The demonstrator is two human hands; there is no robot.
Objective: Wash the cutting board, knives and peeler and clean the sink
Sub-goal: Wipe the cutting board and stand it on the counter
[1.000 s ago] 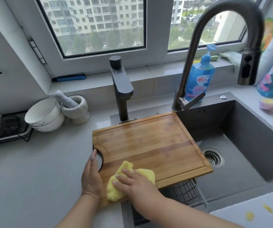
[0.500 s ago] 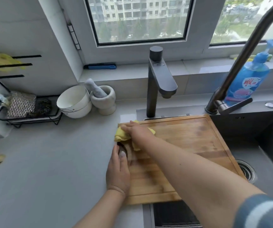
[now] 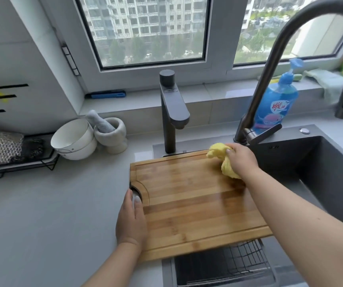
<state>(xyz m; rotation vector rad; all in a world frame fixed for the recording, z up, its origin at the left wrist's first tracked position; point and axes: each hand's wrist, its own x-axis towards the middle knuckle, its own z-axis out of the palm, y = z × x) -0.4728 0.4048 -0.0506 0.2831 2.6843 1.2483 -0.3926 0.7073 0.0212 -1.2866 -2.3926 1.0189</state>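
A wooden cutting board (image 3: 191,201) lies across the left part of the dark sink (image 3: 319,162), wet and shiny. My right hand (image 3: 242,160) grips a crumpled yellow cloth (image 3: 220,154) on the board's far right corner. My left hand (image 3: 132,218) rests on the board's left edge with straight fingers, its fingertips at the round handle cut-out. No knives or peeler are visible.
A tall curved tap (image 3: 274,67) and a square dark tap (image 3: 171,112) stand behind the board. Blue soap bottle (image 3: 276,102) on the sill. White bowls (image 3: 73,139) and a mortar with pestle (image 3: 110,131) sit at left beside a wire rack (image 3: 17,158). A wire basket (image 3: 224,264) lies below the board.
My right hand has swept the yellow cloth from the board's far left corner across to its far right corner. My left hand stays on the left edge. The view shifted right.
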